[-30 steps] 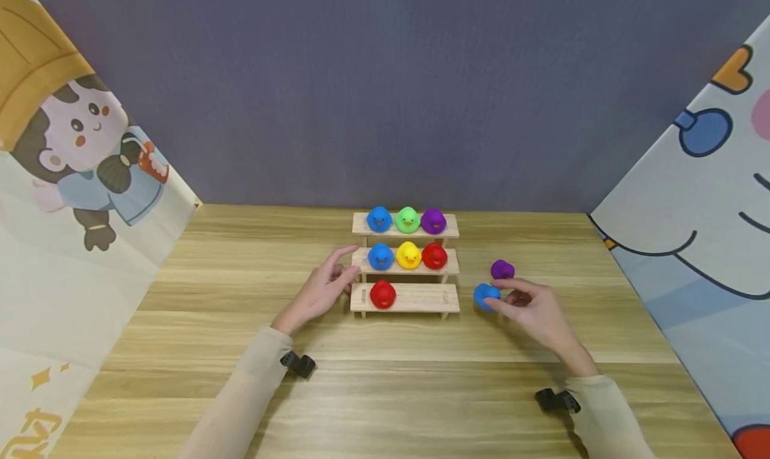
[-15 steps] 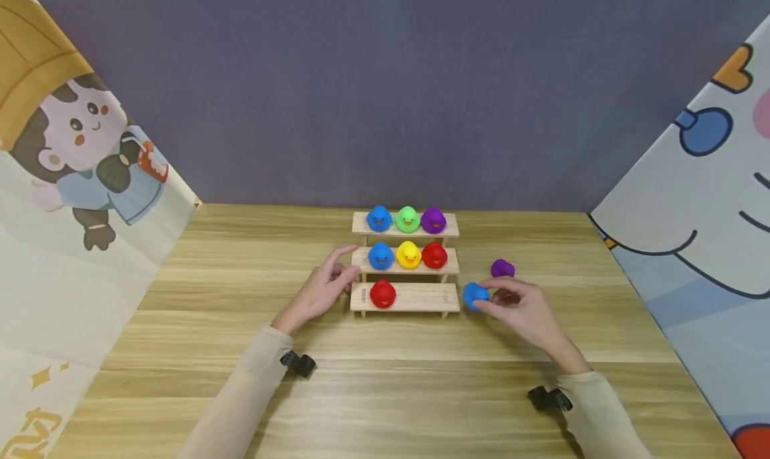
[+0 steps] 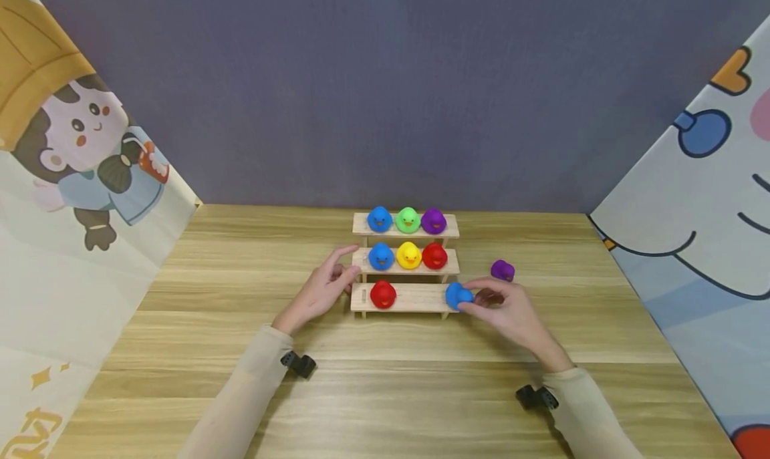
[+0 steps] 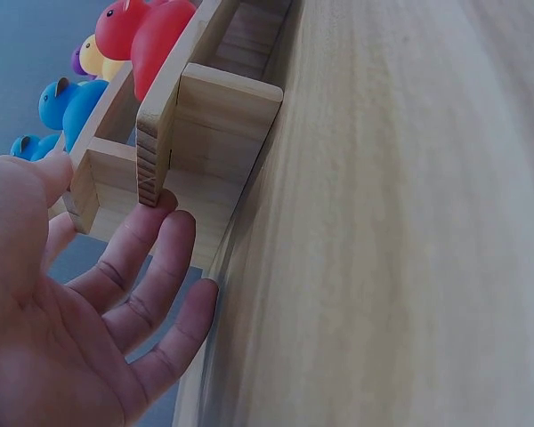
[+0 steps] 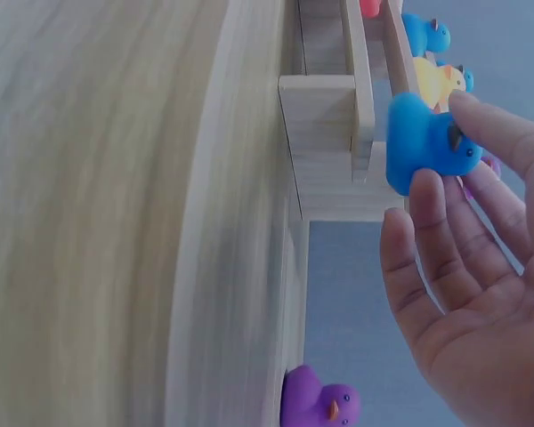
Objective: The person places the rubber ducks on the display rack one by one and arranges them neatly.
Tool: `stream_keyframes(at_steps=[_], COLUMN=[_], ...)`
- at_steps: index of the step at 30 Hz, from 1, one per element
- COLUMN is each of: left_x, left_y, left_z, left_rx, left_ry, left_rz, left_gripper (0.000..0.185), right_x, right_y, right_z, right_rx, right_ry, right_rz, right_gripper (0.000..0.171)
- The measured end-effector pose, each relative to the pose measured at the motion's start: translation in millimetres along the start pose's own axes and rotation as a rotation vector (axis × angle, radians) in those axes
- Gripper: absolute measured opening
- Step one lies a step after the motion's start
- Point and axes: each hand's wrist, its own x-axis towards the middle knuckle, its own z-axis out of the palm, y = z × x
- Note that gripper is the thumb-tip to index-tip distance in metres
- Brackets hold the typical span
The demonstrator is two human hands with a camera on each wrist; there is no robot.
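Observation:
A three-step wooden rack stands mid-table. Its top step holds a blue, a green and a purple duck; the middle step holds a blue, a yellow and a red duck. On the bottom step sits a red duck at the left. My right hand pinches a blue duck at the bottom step's right end. My left hand rests with straight fingers against the rack's left side. A purple duck lies on the table beyond my right hand.
The wooden table is fenced by a grey back wall and cartoon-printed panels at left and right.
My right hand has carried the blue duck leftward from the table beside the rack to the bottom step's right end. The left hand has stayed put.

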Motion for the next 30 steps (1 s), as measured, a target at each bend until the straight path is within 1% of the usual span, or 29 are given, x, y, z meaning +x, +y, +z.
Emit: stream_keyframes(at_steps=[7,18,24,30], left_x=[0.2,-0.4,-0.2,-0.6], left_y=[0.7,0.8,0.9,1.3], left_z=[0.4,0.3,0.6,0.3], left_rx=[-0.002,0.005,0.006,0.013], left_ry=[0.002,0.006,0.006,0.008], left_rz=[0.002,0.001,-0.002,-0.003], left_gripper=[0.052,0.052,0.052,0.052], right_x=[3.9,11.4,14.9,16.5], right_y=[-6.2,-16.2,-22.9,-27.7], right_z=[7.5,22.2,29.4,35.4], right_rx=[0.016,0.051,0.083,0.082], right_ry=[-0.032,-0.067,-0.068,-0.079], right_rz=[0.013,-0.012,-0.032,-0.041], right_gripper=[0.036,0.035,0.035,0.033])
